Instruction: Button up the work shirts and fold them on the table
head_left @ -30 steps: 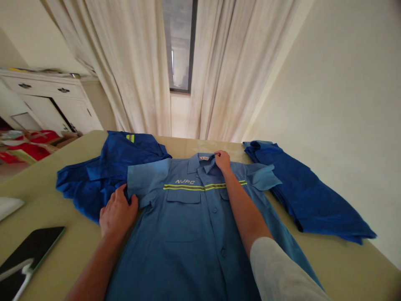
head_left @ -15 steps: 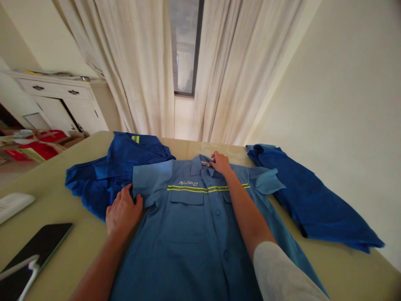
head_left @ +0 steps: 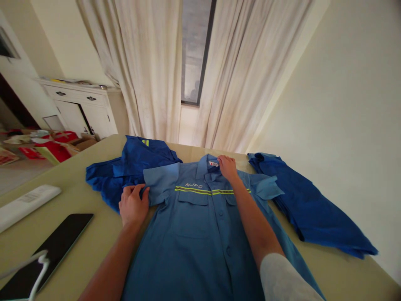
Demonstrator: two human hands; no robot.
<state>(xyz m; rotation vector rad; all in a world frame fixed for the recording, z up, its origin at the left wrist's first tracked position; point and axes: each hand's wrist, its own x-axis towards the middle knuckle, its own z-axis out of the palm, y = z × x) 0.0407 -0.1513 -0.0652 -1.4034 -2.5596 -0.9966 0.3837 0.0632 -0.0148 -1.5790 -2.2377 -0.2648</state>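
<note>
A light blue work shirt with a yellow chest stripe lies front-up on the table, collar at the far side. My left hand grips the edge of the shirt's left short sleeve, fingers closed on the cloth. My right hand rests on the collar by the red label, fingers pressed onto the fabric.
A crumpled dark blue garment lies under the shirt's left sleeve. Another dark blue garment lies at the right. A black tablet with a white cable and a white remote sit at the left. Curtains and a white cabinet stand behind.
The view has turned left and tilted slightly. My left hand has slid up along the sleeve edge. My right hand stays on the collar.
</note>
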